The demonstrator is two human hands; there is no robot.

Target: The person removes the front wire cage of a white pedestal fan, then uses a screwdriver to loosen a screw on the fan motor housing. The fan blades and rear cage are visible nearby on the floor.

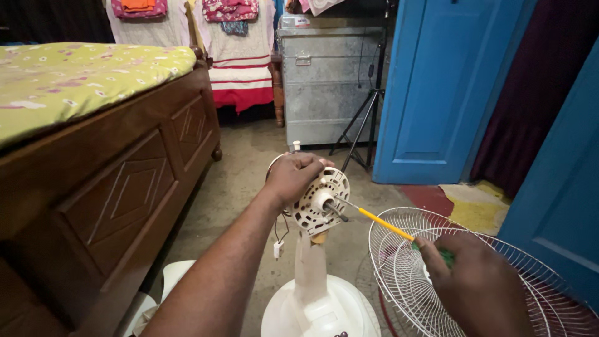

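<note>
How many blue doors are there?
2: one blue door stands behind the fan motor, another at the right edge beside the wire fan guard.

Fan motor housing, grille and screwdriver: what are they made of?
Motor housing: looks like cream moulded plastic, vented with slots, matte. Grille: thin white wire, probably coated metal, slightly glossy. Screwdriver: yellow shank, likely an insulating sleeve over metal; the right hand hides most of its green handle.
</note>
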